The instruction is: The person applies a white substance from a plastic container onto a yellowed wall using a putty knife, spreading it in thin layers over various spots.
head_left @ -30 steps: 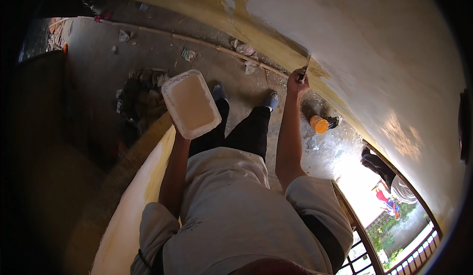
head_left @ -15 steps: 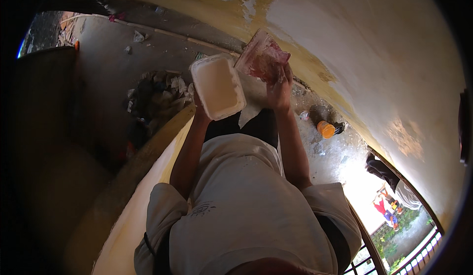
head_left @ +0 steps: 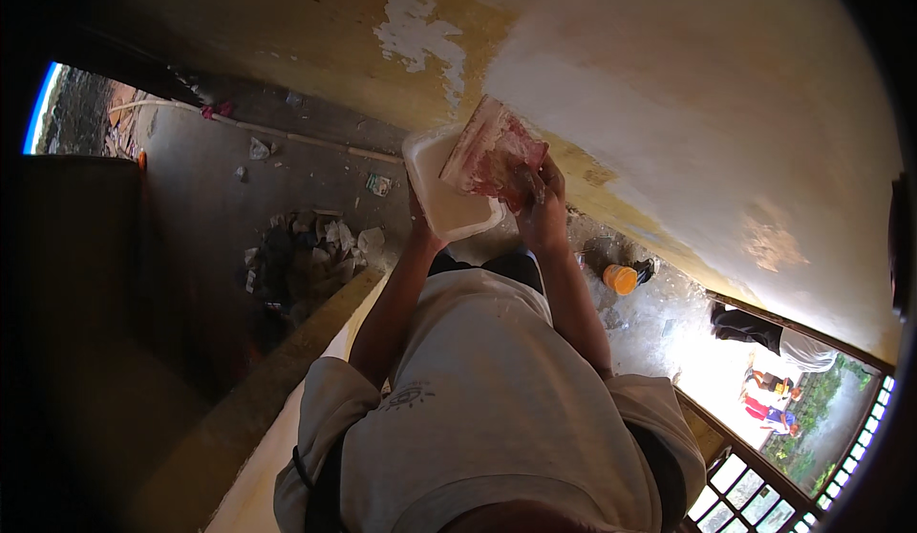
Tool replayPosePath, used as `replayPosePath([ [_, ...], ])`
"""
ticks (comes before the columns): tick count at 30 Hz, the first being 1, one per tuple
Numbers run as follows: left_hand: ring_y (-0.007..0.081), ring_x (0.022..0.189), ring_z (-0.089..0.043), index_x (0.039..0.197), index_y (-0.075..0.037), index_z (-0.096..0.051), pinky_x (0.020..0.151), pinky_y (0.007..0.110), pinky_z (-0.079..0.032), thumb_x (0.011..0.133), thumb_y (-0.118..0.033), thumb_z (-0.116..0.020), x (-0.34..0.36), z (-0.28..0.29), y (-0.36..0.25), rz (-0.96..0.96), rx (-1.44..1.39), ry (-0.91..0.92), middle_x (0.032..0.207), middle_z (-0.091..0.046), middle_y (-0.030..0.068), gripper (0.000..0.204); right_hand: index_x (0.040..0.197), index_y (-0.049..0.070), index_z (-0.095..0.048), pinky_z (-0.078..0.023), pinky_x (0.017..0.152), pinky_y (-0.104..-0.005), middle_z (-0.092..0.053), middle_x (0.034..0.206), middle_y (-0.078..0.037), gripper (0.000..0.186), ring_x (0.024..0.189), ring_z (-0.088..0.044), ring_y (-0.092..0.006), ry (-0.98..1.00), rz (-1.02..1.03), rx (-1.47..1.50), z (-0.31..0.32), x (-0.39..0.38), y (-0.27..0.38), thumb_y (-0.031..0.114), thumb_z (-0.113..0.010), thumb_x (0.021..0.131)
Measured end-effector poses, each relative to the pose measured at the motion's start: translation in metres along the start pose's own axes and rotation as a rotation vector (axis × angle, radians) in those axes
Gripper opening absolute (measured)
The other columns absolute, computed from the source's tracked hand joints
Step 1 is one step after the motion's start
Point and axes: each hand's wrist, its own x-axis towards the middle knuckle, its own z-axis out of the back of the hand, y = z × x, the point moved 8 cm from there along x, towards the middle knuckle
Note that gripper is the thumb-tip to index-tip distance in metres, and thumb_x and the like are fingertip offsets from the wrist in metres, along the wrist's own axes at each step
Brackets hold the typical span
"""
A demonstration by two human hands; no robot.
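My left hand [head_left: 421, 224] is closed on the side of a white rectangular tub [head_left: 413, 172], its fingers mostly hidden behind the tub wall. Pale, creamy material [head_left: 457, 212] coats the inside of the tub. In my right hand [head_left: 543, 213] is a wide, flat reddish spreader [head_left: 489, 156], smeared with whitish residue and gripped at its near right end. The spreader's blade overlaps the tub's right part in view, covering some of the opening; whether it touches the material I cannot tell.
A wall [head_left: 650, 103] with yellow, peeling and whitish patches rises ahead and right. On the floor lie a rubbish heap [head_left: 310, 256], a long pole [head_left: 315, 141] and an orange container [head_left: 620, 279]. A low ledge [head_left: 325, 328] runs at left. People [head_left: 772, 404] show outside beyond a grille.
The spreader has moved left, from beside the tub to overlapping it. The tub has shifted slightly right and tilted, still in my left hand. The whole view has turned somewhat.
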Motion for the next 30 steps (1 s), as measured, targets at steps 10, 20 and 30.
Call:
replayPosePath([
  [10,0.0264,0.122,-0.048,0.143,-0.018,-0.031,0.1,0.05,-0.042,0.093,-0.06,-0.033,-0.026,0.028,-0.026,-0.342,0.586,0.058,0.137,-0.045,0.0065,0.066,0.11,-0.013,-0.05,-0.059,0.08,-0.0259,-0.056,0.106,-0.022,0.027,0.092,-0.063,-0.0251,0.454,-0.505,1.324,-0.048,0.07,-0.016,0.009,-0.047,0.093],
  [20,0.0265,0.123,-0.048,0.142,-0.02,-0.032,0.099,0.051,-0.043,0.092,-0.061,-0.033,-0.01,-0.018,-0.007,-0.271,0.225,0.015,0.138,-0.045,0.0049,0.064,0.102,-0.01,-0.054,-0.059,0.085,-0.0365,-0.058,0.105,-0.02,0.022,0.098,-0.062,-0.0293,0.449,-0.132,1.877,0.081,0.079,0.149,0.007,-0.042,0.092],
  [30,0.0268,0.125,-0.045,0.142,-0.02,-0.032,0.102,0.051,-0.04,0.092,-0.06,-0.038,-0.007,0.014,0.032,-0.348,0.137,-0.164,0.138,-0.043,0.0045,0.065,0.107,-0.01,-0.052,-0.053,0.093,-0.0291,-0.059,0.108,-0.019,0.023,0.104,-0.059,-0.0267,0.431,-0.432,1.241,0.013,0.05,0.075,0.008,-0.048,0.092],
])
